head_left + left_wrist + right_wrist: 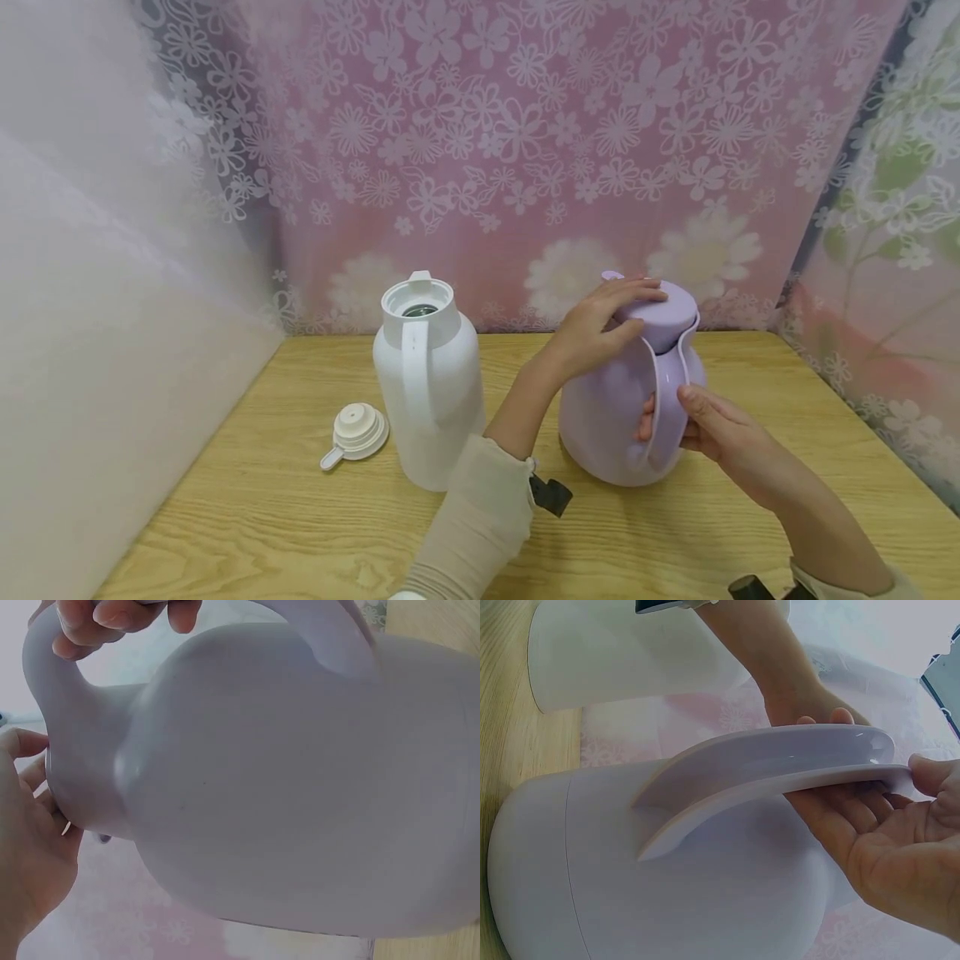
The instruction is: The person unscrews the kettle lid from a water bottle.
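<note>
A lilac thermos jug (pixel 607 417) stands upright on the table. My right hand (pixel 723 433) grips its handle (pixel 667 408), the thumb on the outside and fingertips showing through on the inner side. My left hand (pixel 592 329) rests on the jug's round lid (pixel 667 307), fairly straight fingers over its top and the thumb along the near edge. In the left wrist view, that hand's fingers (pixel 37 776) touch the lid end of the jug. The lid sits in the jug's neck. To the left stands a white thermos jug (pixel 442 392), its mouth uncovered.
A cream stopper (pixel 358 429) with a small tab lies on the wooden table (pixel 262 517), left of the white jug. Floral curtains (pixel 510 150) hang behind and at the right. A pale panel (pixel 112 292) borders the left side.
</note>
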Available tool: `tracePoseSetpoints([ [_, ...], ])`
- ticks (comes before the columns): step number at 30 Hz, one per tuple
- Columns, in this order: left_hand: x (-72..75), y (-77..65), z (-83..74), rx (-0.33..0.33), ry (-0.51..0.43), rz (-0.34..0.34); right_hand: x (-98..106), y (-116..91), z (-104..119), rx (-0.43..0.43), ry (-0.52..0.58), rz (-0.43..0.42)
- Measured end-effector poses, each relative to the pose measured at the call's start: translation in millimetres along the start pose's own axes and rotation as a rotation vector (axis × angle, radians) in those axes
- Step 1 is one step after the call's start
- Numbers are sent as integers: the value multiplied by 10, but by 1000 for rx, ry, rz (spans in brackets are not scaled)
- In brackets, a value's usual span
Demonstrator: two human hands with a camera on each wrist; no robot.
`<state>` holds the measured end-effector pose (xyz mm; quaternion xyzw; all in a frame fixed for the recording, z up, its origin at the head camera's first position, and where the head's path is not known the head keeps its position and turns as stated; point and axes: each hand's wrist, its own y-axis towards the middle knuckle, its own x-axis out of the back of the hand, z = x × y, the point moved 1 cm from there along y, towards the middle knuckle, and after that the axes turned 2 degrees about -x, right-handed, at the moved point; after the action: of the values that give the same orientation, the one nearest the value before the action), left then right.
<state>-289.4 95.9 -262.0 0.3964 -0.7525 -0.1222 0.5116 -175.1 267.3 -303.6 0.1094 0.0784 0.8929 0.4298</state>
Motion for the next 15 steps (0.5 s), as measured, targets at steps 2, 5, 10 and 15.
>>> tracePoseSetpoints([
  [2, 3, 1, 14, -1, -13, 10, 2, 2, -2, 0, 10, 4],
  [5, 9, -1, 4, 5, 1, 12, 4, 1, -5, 2, 21, 10],
  [10, -9, -18, -79, 45, 107, -25, 1, -5, -1, 3, 5, 4],
  [15, -41, 0, -205, 125, 341, -45, -8, -6, 13, -4, -7, -5],
])
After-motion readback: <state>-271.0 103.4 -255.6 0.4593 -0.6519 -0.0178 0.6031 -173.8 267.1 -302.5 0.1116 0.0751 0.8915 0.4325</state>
